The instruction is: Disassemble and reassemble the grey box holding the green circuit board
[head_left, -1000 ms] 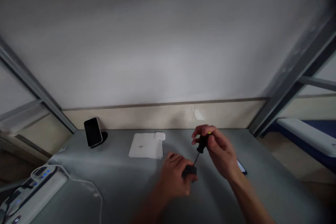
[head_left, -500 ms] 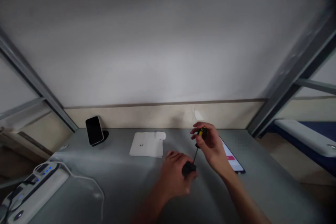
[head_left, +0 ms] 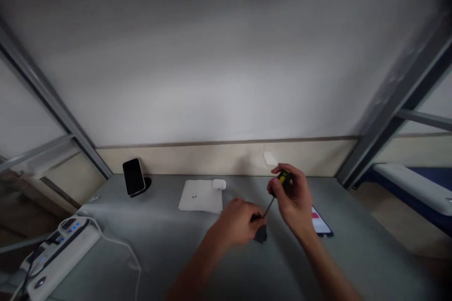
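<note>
Right hand (head_left: 292, 197) clasps screwdriver (head_left: 284, 178), left hand (head_left: 237, 221) apparently pinches black part (head_left: 261, 234), with room before the desk's right edge (head_left: 370, 221)

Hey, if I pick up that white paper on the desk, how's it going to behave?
The paper looks thin, so it would probably bend. The tiny dark bits on it seem loose and might slide off. The white case overlapping its corner would likely weigh that side down.

Low in the frame, we see a bare left hand (head_left: 240, 220), a bare right hand (head_left: 295, 197) and uncovered forearms (head_left: 323, 258).
</note>
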`<state>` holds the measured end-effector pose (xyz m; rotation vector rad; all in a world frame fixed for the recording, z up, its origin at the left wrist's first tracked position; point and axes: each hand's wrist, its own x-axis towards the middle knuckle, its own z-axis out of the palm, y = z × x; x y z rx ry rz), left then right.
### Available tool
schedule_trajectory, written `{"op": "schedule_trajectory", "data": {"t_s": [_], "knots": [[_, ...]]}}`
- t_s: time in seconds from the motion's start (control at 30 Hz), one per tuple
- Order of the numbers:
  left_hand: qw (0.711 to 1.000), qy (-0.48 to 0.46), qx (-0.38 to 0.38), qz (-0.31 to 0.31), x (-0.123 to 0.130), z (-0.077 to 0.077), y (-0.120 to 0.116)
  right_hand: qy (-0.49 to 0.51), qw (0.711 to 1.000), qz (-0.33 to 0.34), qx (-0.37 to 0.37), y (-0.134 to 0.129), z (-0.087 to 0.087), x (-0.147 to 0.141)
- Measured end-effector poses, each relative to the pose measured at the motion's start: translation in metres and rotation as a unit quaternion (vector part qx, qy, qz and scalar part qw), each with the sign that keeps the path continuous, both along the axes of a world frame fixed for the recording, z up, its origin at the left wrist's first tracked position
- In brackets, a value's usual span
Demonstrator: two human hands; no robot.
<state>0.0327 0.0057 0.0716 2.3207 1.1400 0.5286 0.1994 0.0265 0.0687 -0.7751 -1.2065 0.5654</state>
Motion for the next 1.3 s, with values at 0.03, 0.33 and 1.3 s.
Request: {"op": "schedule_trajectory", "data": {"t_s": [0.03, 0.33, 1.3], "knots": [[1.000, 0.005, 0.000, -0.006, 0.000, 0.001, 0.001, 0.023, 1.000, -0.009, 0.010, 0.000, 0.002, 0.000], [0.999, -0.025, 0.021, 0.003, 0.003, -0.019, -0.006, 0.149, 0.985, -0.077, 0.024, 0.006, 0.006, 0.004], [0.963, -0.174, 0.057, 0.198, -0.108, -0.071, 0.002, 0.106, 0.992, -0.065, -0.022, 0.008, -0.013, -0.011]]}}
